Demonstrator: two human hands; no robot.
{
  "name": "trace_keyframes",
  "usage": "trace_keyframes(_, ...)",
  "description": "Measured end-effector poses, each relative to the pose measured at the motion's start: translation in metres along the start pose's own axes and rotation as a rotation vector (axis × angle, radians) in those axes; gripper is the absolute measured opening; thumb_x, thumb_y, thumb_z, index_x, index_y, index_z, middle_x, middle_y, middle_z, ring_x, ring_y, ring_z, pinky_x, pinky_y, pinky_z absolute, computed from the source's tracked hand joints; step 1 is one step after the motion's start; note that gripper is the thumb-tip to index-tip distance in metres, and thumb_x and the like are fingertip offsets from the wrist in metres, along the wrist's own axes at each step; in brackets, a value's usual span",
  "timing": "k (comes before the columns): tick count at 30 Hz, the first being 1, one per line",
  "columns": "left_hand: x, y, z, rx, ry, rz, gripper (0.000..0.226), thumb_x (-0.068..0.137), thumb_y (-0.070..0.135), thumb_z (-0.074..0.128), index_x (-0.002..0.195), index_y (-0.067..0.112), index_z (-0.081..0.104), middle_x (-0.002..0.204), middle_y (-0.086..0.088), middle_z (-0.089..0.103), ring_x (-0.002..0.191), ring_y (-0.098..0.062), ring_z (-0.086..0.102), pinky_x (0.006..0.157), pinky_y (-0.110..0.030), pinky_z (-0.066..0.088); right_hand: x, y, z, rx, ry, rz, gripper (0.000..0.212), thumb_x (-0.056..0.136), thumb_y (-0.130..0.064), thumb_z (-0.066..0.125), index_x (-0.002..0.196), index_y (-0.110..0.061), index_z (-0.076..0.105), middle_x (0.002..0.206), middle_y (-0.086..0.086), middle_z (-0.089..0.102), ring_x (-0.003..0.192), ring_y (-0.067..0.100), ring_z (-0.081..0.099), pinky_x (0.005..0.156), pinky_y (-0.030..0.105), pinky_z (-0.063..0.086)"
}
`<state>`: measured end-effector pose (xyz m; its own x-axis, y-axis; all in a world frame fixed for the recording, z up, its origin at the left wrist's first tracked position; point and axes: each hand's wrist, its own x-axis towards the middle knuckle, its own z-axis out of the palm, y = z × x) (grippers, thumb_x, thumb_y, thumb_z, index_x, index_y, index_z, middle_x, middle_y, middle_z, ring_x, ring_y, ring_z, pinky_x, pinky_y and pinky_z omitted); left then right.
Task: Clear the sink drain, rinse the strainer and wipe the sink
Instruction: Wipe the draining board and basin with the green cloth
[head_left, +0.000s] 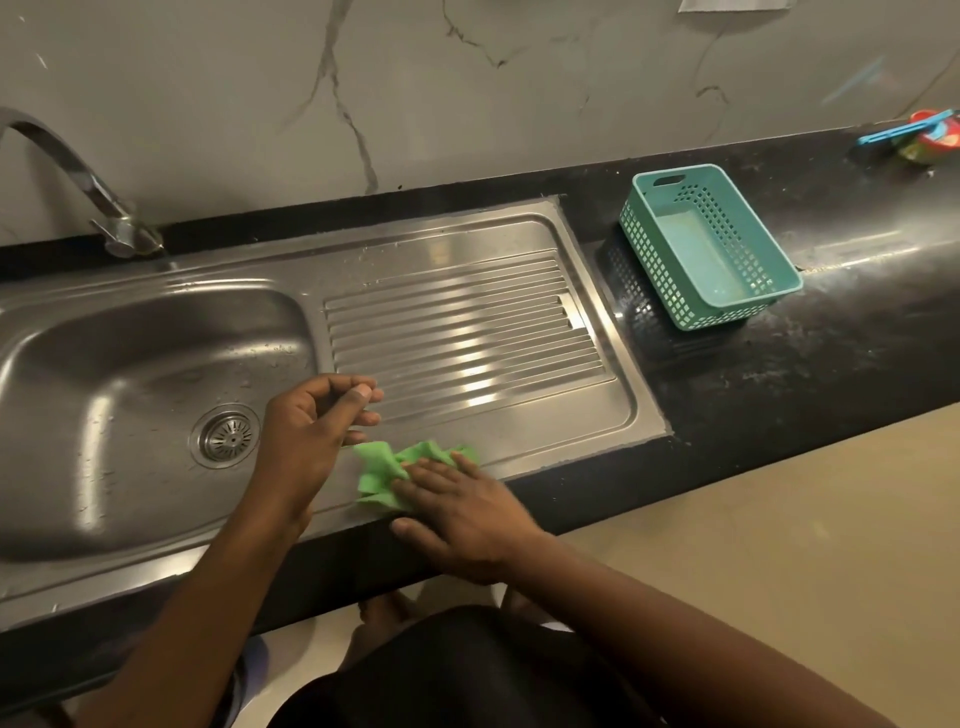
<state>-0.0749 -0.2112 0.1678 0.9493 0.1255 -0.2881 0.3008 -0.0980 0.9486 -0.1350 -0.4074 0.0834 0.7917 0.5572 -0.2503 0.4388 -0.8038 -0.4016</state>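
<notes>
A steel sink (130, 364) with a ribbed drainboard (467, 338) is set in a black counter. The round metal strainer (227, 435) sits in the drain hole. A crumpled green cloth (387, 470) lies on the sink's front rim beside the drainboard. My right hand (457, 512) lies flat on the cloth with fingers spread, pressing it down. My left hand (311, 431) hovers just left of the cloth over the basin's right edge, fingers loosely curled, thumb near the fingertips, holding nothing I can see.
A curved tap (78, 176) stands at the back left. A teal perforated plastic basket (711, 244) sits on the black counter (831, 322) to the right of the drainboard. Small colourful items (924, 137) lie at the far right. A marble wall rises behind.
</notes>
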Motion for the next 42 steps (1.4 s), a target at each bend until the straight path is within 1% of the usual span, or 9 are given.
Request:
trace_keyframes(4, -0.001, -0.001, 0.009, 0.006, -0.015, 0.013, 0.014, 0.103, 0.014, 0.065, 0.106, 0.015, 0.078, 0.104, -0.002, 0.083, 0.089, -0.022, 0.077, 0.077, -0.034, 0.058, -0.058, 0.090, -0.029, -0.087, 0.061, 0.239, 0.064, 0.107, -0.065, 0.016, 0.163, -0.035, 0.028, 0.171, -0.006, 0.027, 0.160, 0.009, 0.014, 0.127, 0.032, -0.005)
trace_keyframes(8, -0.005, -0.002, 0.019, 0.003, -0.024, 0.015, 0.013, 0.102, 0.015, 0.065, 0.104, 0.018, 0.078, 0.105, -0.001, 0.083, 0.094, -0.027, 0.077, 0.080, -0.037, 0.059, -0.101, 0.164, -0.060, -0.176, 0.056, 0.422, 0.069, 0.106, -0.066, 0.008, 0.165, -0.032, 0.019, 0.173, -0.005, 0.018, 0.161, 0.011, 0.007, 0.132, 0.041, 0.006)
trace_keyframes(10, -0.006, -0.002, 0.022, 0.008, -0.024, 0.017, 0.013, 0.102, 0.015, 0.065, 0.105, 0.018, 0.078, 0.105, -0.001, 0.083, 0.094, -0.027, 0.077, 0.080, -0.038, 0.059, -0.104, 0.181, -0.068, -0.232, 0.024, 0.443, 0.071, 0.105, -0.066, 0.006, 0.166, -0.030, 0.012, 0.174, -0.004, 0.010, 0.161, 0.012, -0.001, 0.132, 0.045, 0.005)
trace_keyframes(15, -0.005, -0.004, 0.018, 0.015, -0.012, 0.013, 0.014, 0.103, 0.016, 0.065, 0.105, 0.020, 0.078, 0.105, 0.000, 0.083, 0.094, -0.025, 0.077, 0.080, -0.037, 0.059, -0.086, 0.198, -0.077, -0.237, -0.003, 0.466, 0.078, 0.102, -0.071, 0.002, 0.166, -0.027, -0.001, 0.175, -0.003, -0.005, 0.160, 0.013, -0.014, 0.132, 0.049, 0.000)
trace_keyframes(22, 0.003, -0.010, -0.002, 0.035, 0.011, 0.008, 0.014, 0.103, 0.018, 0.065, 0.106, 0.021, 0.079, 0.105, 0.000, 0.083, 0.093, -0.025, 0.078, 0.081, -0.039, 0.060, -0.074, 0.154, -0.038, 0.029, 0.195, 0.614, 0.093, 0.095, -0.085, 0.008, 0.167, -0.025, 0.008, 0.175, -0.001, 0.001, 0.161, 0.015, -0.007, 0.131, 0.051, -0.002)
trace_keyframes(29, 0.013, -0.007, -0.029, 0.022, 0.072, 0.000, 0.014, 0.102, 0.018, 0.066, 0.106, 0.018, 0.079, 0.103, 0.000, 0.083, 0.095, -0.030, 0.078, 0.078, -0.036, 0.061, -0.060, 0.090, -0.008, 0.083, 0.238, 0.546, 0.092, 0.094, -0.086, 0.015, 0.166, -0.029, 0.016, 0.175, -0.004, 0.006, 0.161, 0.010, -0.003, 0.131, 0.049, -0.003)
trace_keyframes(34, 0.020, 0.001, -0.043, 0.004, 0.077, -0.013, 0.015, 0.103, 0.014, 0.064, 0.108, 0.012, 0.078, 0.101, -0.003, 0.083, 0.099, -0.034, 0.077, 0.088, -0.046, 0.061, -0.009, 0.006, 0.002, 0.083, 0.089, 0.293, 0.086, 0.095, -0.085, 0.015, 0.165, -0.035, 0.018, 0.174, -0.006, 0.014, 0.161, 0.007, 0.000, 0.131, 0.045, -0.006)
trace_keyframes(38, 0.030, 0.002, -0.060, -0.021, 0.067, -0.020, 0.014, 0.102, 0.012, 0.065, 0.106, 0.012, 0.078, 0.104, -0.008, 0.082, 0.100, -0.037, 0.077, 0.082, -0.038, 0.060, 0.049, -0.051, 0.013, 0.063, -0.005, 0.135, 0.081, 0.099, -0.078, 0.020, 0.166, -0.033, 0.019, 0.175, -0.007, 0.009, 0.161, 0.008, -0.004, 0.130, 0.047, -0.009)
trace_keyframes(42, 0.041, 0.000, -0.074, -0.015, 0.028, -0.030, 0.013, 0.102, 0.012, 0.065, 0.105, 0.015, 0.078, 0.101, -0.005, 0.083, 0.093, -0.029, 0.078, 0.078, -0.033, 0.059, 0.072, -0.044, 0.002, -0.076, -0.020, 0.070, 0.071, 0.104, -0.067, 0.024, 0.166, -0.031, 0.020, 0.175, -0.007, 0.009, 0.162, 0.011, -0.003, 0.130, 0.047, -0.005)
